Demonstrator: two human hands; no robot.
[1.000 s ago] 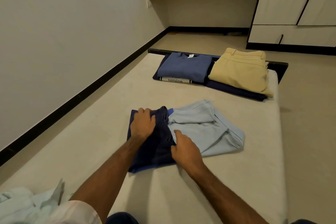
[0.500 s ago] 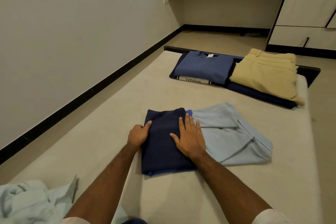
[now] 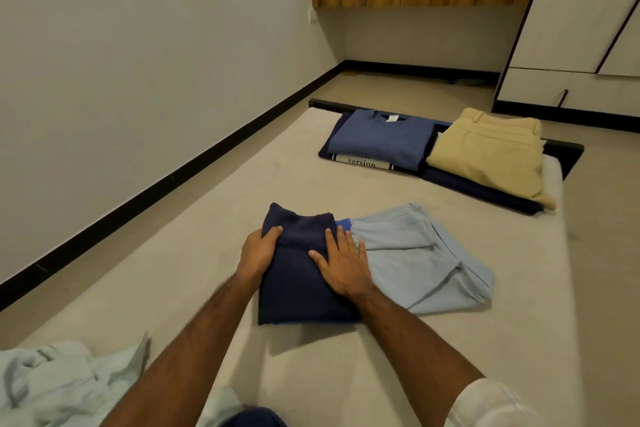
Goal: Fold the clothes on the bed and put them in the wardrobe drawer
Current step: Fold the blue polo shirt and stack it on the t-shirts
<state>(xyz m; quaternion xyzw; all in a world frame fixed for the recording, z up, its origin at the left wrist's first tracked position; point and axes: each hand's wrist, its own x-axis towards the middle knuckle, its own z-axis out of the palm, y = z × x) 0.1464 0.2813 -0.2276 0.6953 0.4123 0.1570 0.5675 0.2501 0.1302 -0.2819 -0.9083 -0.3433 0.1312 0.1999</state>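
Pressing the fold flat on the bed

The navy garment (image 3: 298,274) lies folded on the bed (image 3: 207,218), touching the light blue garment (image 3: 415,263). The left hand (image 3: 258,253) clamps its fingers on the left edge, holding the fold square; the right hand (image 3: 343,265) lies flat, fingers spread, likely smoothing the layers.

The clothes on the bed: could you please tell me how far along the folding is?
Done: blue shirt, khaki trousers and light blue garment lie folded. In hand: both hands press the navy garment. Left: a crumpled pale garment; nothing is in the wardrobe drawer yet.
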